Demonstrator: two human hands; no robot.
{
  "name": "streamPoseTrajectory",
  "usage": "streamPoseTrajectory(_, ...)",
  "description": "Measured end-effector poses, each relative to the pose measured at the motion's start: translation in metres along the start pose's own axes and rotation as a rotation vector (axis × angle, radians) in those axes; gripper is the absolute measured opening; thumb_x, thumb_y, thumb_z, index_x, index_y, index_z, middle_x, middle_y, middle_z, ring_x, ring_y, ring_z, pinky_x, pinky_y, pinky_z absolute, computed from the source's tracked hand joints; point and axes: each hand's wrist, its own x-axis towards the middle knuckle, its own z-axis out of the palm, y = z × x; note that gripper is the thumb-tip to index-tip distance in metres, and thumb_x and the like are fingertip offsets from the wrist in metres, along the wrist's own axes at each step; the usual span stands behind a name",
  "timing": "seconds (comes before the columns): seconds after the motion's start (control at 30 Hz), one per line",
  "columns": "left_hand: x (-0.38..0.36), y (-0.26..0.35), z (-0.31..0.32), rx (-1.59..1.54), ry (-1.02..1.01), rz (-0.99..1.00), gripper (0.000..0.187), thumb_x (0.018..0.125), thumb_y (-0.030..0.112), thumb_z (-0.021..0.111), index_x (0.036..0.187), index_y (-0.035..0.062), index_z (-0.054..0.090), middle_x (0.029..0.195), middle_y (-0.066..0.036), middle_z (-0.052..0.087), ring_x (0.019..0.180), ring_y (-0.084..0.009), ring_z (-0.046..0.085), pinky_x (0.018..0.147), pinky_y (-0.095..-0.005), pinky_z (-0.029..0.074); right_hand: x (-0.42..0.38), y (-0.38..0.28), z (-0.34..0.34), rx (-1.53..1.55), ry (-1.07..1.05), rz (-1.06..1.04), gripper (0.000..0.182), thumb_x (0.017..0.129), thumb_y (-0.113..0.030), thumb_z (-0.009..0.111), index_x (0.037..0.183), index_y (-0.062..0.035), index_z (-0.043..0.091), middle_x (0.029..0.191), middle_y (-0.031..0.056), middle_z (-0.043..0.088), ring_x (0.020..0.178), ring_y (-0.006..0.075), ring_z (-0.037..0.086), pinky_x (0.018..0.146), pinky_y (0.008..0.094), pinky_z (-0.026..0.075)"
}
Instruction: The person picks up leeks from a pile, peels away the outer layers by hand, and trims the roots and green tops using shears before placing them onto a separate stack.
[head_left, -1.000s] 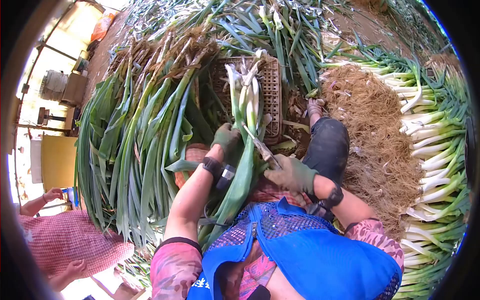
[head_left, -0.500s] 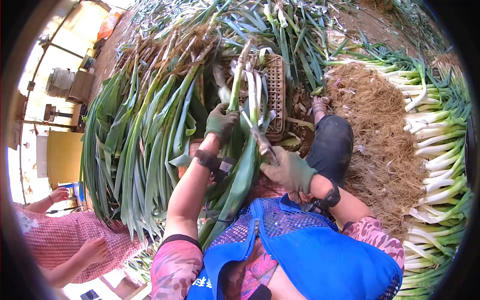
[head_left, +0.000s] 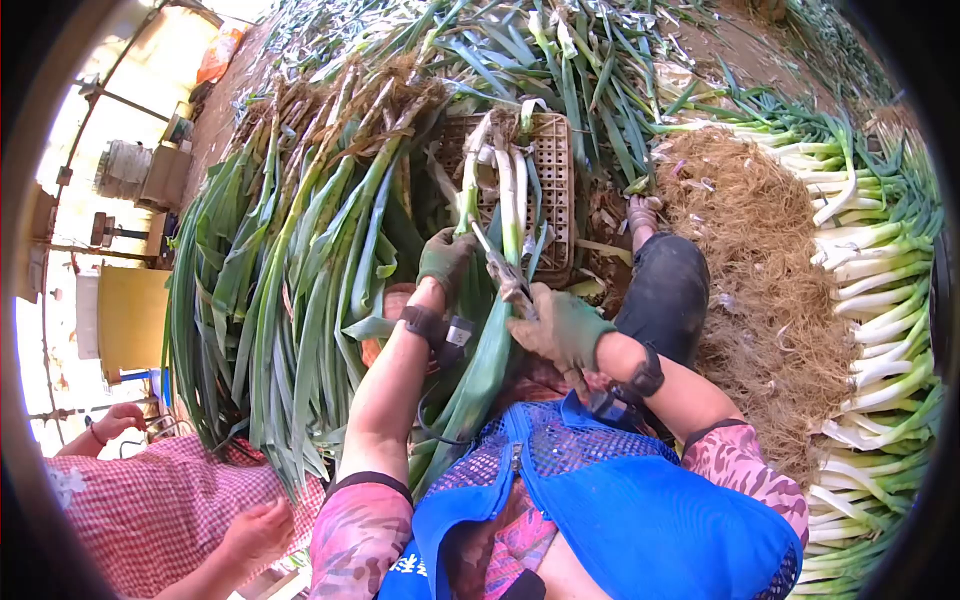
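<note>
A gloved left hand of mine (head_left: 446,256) is closed round a leek (head_left: 470,180) below its white stem, over a brown plastic crate (head_left: 553,190). My right hand (head_left: 563,328), also gloved, grips a tool with a metal shaft (head_left: 508,278), whose tip lies close to that leek. Beside it, more white leek stems (head_left: 512,200) stand over the crate. Long green leaves (head_left: 490,350) hang between my two arms.
Uncleaned leeks with roots (head_left: 290,240) are heaped on the left. Right of my knee lies a mound of dry roots (head_left: 760,270), edged by a row of white leeks (head_left: 885,300). Another person in a checkered garment (head_left: 175,505) is at lower left.
My left hand stays on the leek, whose top has dropped lower and tilts less. The tool and my right hand have shifted slightly left. The other person's hands have moved right.
</note>
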Motion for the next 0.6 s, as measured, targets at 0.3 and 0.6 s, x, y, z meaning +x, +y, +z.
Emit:
streamPoseTrajectory(0.3,-0.007,0.002,-0.003,0.075,-0.057,-0.049,0.032,0.085,0.023,0.065,0.108,0.0007,0.067,0.089,-0.005,0.068,0.073,-0.0138,0.063,0.068,-0.0292,0.051,0.075,-0.015,-0.038,0.159,-0.024,0.21,0.056,0.08,-0.042,0.064,0.112,0.0041,0.063,0.096,0.0281,0.068,0.093,0.0374,0.068,0.085,0.0422,0.054)
streamPoseTrajectory(0.6,-0.013,-0.013,-0.001,0.31,-0.183,-0.111,0.04,0.088,0.032,0.061,0.113,0.0006,0.064,0.092,-0.01,0.068,0.081,-0.0182,0.064,0.073,-0.0332,0.051,0.077,0.001,-0.016,0.024,0.025,0.032,0.056,0.081,-0.038,0.062,0.112,0.0094,0.057,0.083,0.027,0.067,0.078,0.0377,0.069,0.069,0.0446,0.055)
